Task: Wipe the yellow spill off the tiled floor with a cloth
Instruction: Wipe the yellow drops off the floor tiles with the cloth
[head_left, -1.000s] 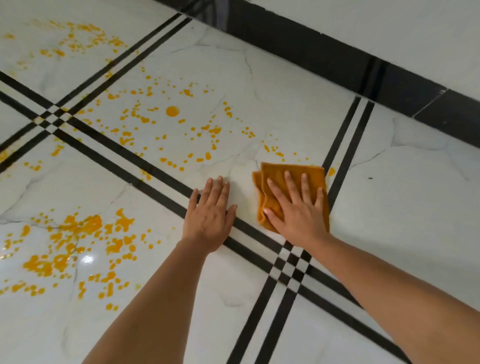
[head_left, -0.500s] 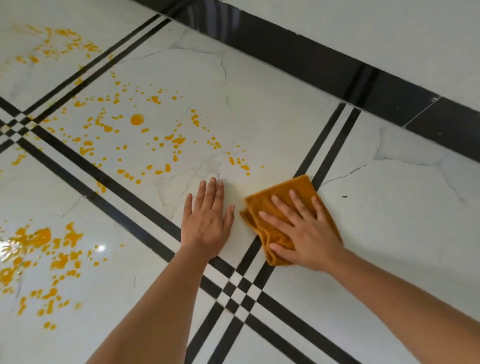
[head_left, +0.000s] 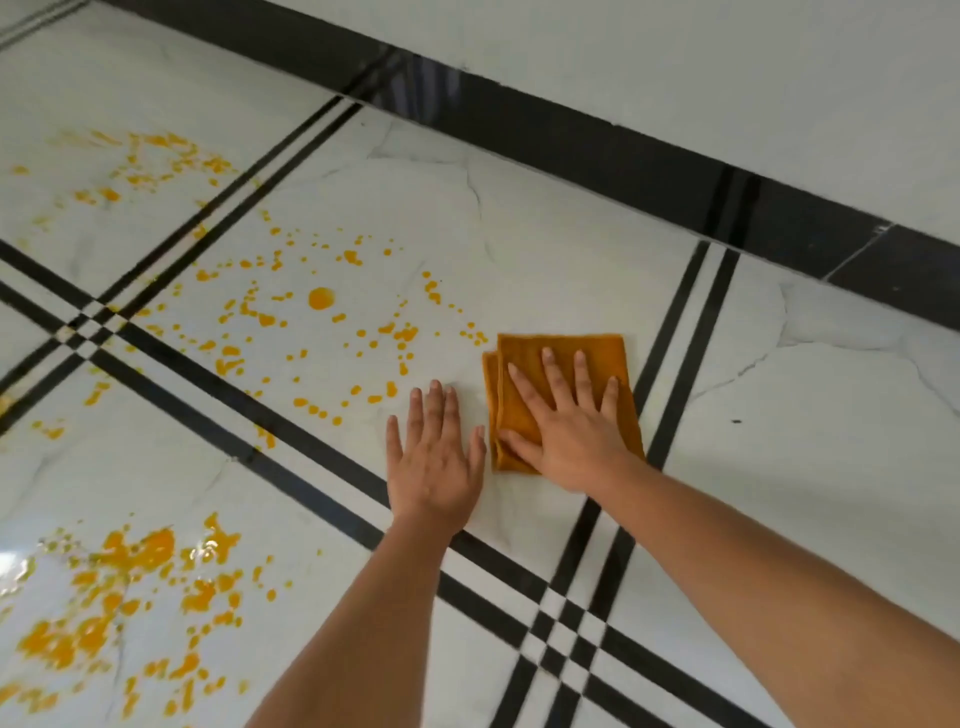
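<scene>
A: Where is the right hand (head_left: 566, 431) now?

B: Spread flat, palm down, on the folded orange cloth (head_left: 561, 358). The fingers are splayed and press it to the floor (head_left: 545, 249); nothing is pinched or gripped. Half a second ago the cloth sat skewed over the black stripes (head_left: 670, 374) at the tile edge. Now it lies squarer, back on the white tile, its far left corner right at the nearest yellow drops (head_left: 475, 335).

A: And the left hand (head_left: 434, 457)?

B: Also flat and open, holding nothing, braced on bare tile just beside the cloth. It has kept that place.

A: So what does the shift mean?

B: I judge a back-and-forth stroke, working leftward. The tile around the cloth looks clean, but most of the spill is untouched.

A: Where is it?

B: Scattered drops across the tile to the left, with one round blob (head_left: 321, 298) well beyond. A heavier, wet-looking patch (head_left: 130, 597) lies on the near-left tile, and a fainter smear (head_left: 150, 161) on the far-left one.

A: Anything in the way?

B: The braced left hand sits between the cloth and the nearer drops. A dark skirting band (head_left: 623, 166) runs along the wall.
</scene>
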